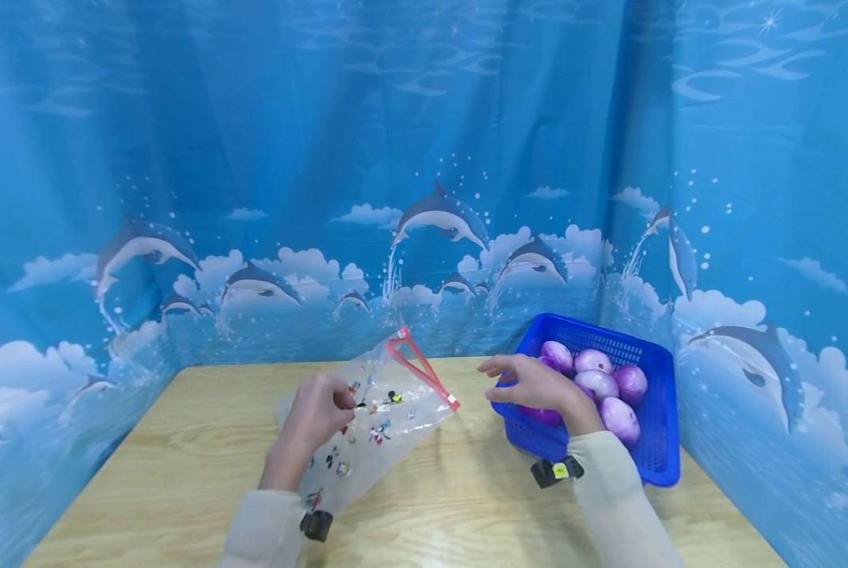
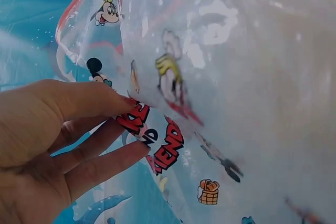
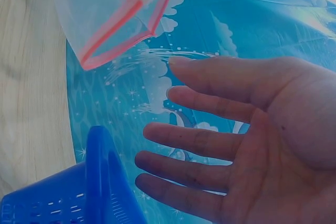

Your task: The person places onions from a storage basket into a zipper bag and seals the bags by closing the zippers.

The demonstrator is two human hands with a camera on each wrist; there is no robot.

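Note:
A clear zip bag [image 1: 395,426] printed with cartoon figures hangs tilted above the table, its red-edged mouth [image 1: 424,371] spread toward the right. My left hand [image 1: 319,414] pinches the bag's side between thumb and fingers; the left wrist view shows the thumb [image 2: 100,98] pressing on the printed film. My right hand [image 1: 537,386] is held over the near left rim of a blue basket [image 1: 661,394], its fingers [image 3: 194,142] spread and holding nothing. Several purple-and-white onions [image 1: 618,420] lie in the basket, some partly hidden behind the right hand.
The basket stands at the right side of a light wooden table [image 1: 203,442]. A blue curtain [image 1: 310,158] with dolphins hangs behind the table and along both sides. Black cameras are strapped to both wrists.

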